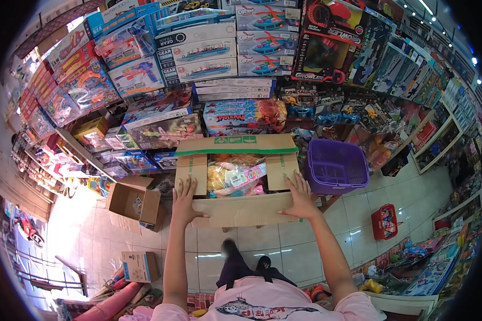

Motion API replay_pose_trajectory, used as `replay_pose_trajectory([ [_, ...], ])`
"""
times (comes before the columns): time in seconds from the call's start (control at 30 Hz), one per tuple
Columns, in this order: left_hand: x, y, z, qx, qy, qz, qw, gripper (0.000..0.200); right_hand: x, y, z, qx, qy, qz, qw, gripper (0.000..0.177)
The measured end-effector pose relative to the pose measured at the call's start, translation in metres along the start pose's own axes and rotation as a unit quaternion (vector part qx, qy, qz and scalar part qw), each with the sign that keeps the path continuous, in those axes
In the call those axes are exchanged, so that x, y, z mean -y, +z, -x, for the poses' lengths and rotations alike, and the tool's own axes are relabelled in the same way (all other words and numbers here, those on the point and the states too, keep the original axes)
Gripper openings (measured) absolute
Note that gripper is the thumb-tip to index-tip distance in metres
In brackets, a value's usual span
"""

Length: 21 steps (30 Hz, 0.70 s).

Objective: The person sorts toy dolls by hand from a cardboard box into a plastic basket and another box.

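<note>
In front of me is a cardboard box (241, 211) with its flaps partly folded over the opening. Through the gap between the flaps show packaged toys (235, 177) in clear plastic, one with a pink-and-white label strip. My left hand (186, 202) lies spread on the box's left side, fingers on the left flap and thumb along the front flap. My right hand (300, 199) rests likewise on the right side, fingers apart on the right flap. Neither hand grips anything. The far flap (238, 144) carries green tape and a green printed mark.
A purple basket (337, 167) stands right of the box. On the floor are an open cardboard box (134, 203) at left, a smaller carton (140, 267) and a red basket (385, 221) at right. Shelves of boxed toys (245, 116) rise behind.
</note>
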<state>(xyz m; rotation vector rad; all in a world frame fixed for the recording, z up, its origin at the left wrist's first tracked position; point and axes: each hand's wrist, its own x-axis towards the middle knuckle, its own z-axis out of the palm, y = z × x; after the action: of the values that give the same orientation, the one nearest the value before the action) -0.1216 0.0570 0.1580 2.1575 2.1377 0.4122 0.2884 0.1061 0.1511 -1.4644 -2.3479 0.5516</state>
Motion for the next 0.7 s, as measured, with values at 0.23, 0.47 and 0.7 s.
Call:
replay_pose_trajectory([
  [0.23, 0.029, 0.041, -0.012, -0.103, 0.026, -0.007, 0.994, 0.097, 0.015, 0.045, -0.028, -0.11, 0.08, 0.207, 0.969, 0.103],
  [0.47, 0.036, 0.04, -0.008, -0.13, 0.082, 0.002, 0.988, 0.061, 0.016, 0.042, -0.027, -0.149, 0.057, 0.212, 0.964, 0.069],
  [0.7, 0.05, 0.041, 0.004, -0.121, 0.134, 0.058, 0.982, 0.04, 0.012, 0.039, -0.015, -0.158, 0.036, 0.199, 0.966, 0.06],
])
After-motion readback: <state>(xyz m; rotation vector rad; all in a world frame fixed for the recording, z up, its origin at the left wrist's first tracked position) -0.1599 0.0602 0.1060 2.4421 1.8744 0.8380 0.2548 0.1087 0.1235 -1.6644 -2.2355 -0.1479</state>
